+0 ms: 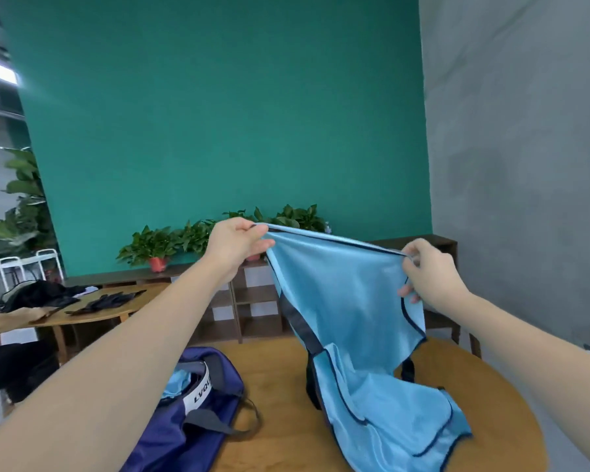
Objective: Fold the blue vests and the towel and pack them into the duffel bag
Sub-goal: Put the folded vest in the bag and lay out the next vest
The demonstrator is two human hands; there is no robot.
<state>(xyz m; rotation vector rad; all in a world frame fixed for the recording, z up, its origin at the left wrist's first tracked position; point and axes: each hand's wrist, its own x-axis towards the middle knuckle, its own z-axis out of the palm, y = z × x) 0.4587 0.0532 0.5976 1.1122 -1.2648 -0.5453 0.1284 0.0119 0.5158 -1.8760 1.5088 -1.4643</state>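
A light blue vest [348, 318] with dark trim hangs in the air in front of me, its lower part resting on the round wooden table [286, 386]. My left hand [234, 243] pinches its top edge at the left. At the right end of that edge my right hand [430, 277] grips the cloth. A navy duffel bag [191, 427] lies open on the table at the lower left, with light blue cloth [176, 379] showing inside its mouth. No towel is in sight.
A second wooden table [92, 311] at the left holds black clothing [38, 294] and black gloves [109, 301]. Low wooden shelves [249, 301] with potted plants [154, 247] run along the green wall. A white chair [28, 264] stands at the far left.
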